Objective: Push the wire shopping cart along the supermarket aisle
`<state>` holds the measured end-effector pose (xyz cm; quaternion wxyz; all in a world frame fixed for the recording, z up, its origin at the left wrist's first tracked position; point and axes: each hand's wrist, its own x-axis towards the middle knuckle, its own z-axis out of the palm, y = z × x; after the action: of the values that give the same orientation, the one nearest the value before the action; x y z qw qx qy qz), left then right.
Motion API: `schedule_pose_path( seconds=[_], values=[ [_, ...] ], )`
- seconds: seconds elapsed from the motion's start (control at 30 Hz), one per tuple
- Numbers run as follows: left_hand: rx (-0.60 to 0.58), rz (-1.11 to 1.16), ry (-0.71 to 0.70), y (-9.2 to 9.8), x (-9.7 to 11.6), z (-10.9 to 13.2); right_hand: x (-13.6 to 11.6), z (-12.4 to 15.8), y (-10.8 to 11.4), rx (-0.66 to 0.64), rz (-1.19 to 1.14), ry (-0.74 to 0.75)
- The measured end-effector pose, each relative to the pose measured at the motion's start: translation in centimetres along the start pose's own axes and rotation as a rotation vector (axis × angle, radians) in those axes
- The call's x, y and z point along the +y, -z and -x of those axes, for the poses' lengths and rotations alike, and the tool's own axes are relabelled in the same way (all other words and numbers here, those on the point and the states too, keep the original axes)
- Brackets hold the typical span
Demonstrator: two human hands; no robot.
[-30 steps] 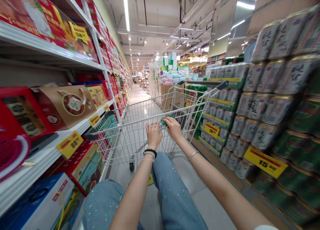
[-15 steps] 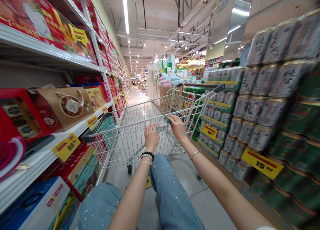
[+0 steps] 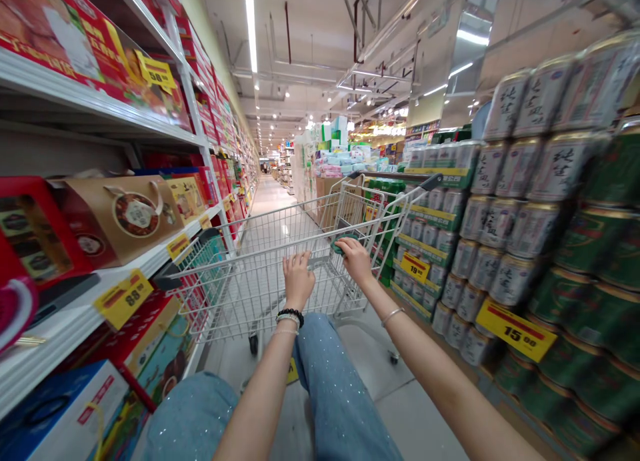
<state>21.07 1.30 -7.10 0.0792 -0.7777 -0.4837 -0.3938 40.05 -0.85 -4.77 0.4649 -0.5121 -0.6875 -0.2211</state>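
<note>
A wire shopping cart [image 3: 260, 284] stands in front of me in a supermarket aisle, its basket holding nothing I can see. My left hand [image 3: 298, 279] is wrapped over the cart's handle bar, with bead bracelets on that wrist. My right hand [image 3: 355, 259] grips the same bar a little to the right, over its green section [image 3: 341, 242]. A thin bangle sits on my right wrist. My legs in sparkly blue jeans [image 3: 330, 387] show below the arms.
Shelves [image 3: 100, 301] of red and brown gift boxes with yellow price tags line the left. On the right, stacked silver and green cans [image 3: 525, 227] rise high. The tiled aisle [image 3: 267, 191] runs ahead past a central display of stacked goods [image 3: 335, 157].
The cart and both hands have moved forward along the aisle; the can stack on the right and the left shelves have slid back past me. Both hands keep their grip.
</note>
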Motion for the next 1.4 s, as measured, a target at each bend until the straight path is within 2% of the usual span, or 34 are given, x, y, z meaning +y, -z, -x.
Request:
schedule_pose_path(
  seconds=[0.2, 0.37, 0.53, 0.7, 0.87, 1.03, 1.23, 1.4],
  values=[
    [0.008, 0.005, 0.007, -0.1, -0.2, 0.1, 0.3, 0.1, -0.1, 0.105, 0.02, -0.07],
    [0.006, 0.014, 0.024, 0.0, -0.3, 0.1, 0.7, 0.1, 0.1, 0.032, -0.017, -0.041],
    [0.007, 0.008, 0.024, 0.2, -0.4, 0.1, 1.4, -0.2, 0.7, 0.098, -0.004, -0.086],
    [0.007, 0.004, 0.03, 0.4, -0.4, 0.0, 1.7, 0.0, 0.7, 0.028, -0.013, -0.036],
    [0.016, 0.009, 0.033, 0.3, -0.5, 0.1, 2.4, 0.0, 0.8, 0.128, 0.004, -0.063],
    [0.018, 0.012, 0.044, 0.4, -0.6, 0.2, 2.8, 0.3, 0.9, 0.068, -0.011, -0.008],
    [0.01, -0.003, 0.042, 0.9, -0.9, 0.2, 3.3, 0.1, 1.2, 0.162, -0.002, -0.043],
    [0.084, -0.074, 0.086, 0.9, 0.6, 1.1, 3.7, 0.4, 1.9, 0.088, -0.096, 0.046]
  ],
)
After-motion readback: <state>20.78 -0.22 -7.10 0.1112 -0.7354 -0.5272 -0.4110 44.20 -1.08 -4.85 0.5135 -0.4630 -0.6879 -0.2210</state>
